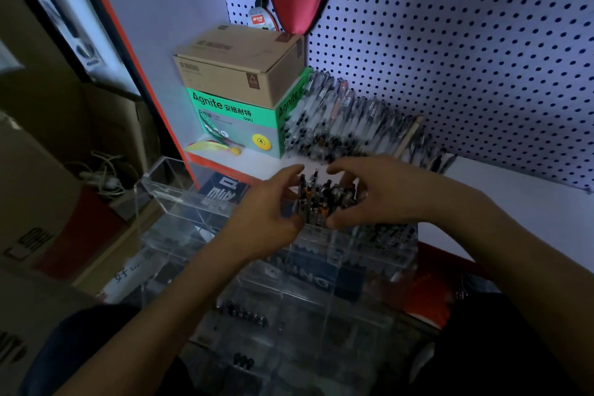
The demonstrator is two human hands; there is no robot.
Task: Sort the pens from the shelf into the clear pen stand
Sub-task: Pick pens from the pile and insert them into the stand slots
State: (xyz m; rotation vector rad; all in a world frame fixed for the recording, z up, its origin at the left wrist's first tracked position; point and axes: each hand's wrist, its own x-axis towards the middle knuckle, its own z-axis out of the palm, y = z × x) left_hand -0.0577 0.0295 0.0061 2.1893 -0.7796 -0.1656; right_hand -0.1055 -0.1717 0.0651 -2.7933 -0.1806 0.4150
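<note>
Both hands, left hand (266, 212) and right hand (369, 193), are cupping an upright pen bundle (321, 199), fingers spread, above the clear stand (321, 264).

The pen stand (180, 196) is made of clear, glossy plastic with smooth walls. The pens (321, 199) are seen as shiny plastic. The brown box (238, 64) is made of matt cardboard, the green box (231, 119) of smoother printed card. The pegboard (450, 42) is finished matt white and punched with holes. The shelf (514, 202) is finished smooth white.
</note>
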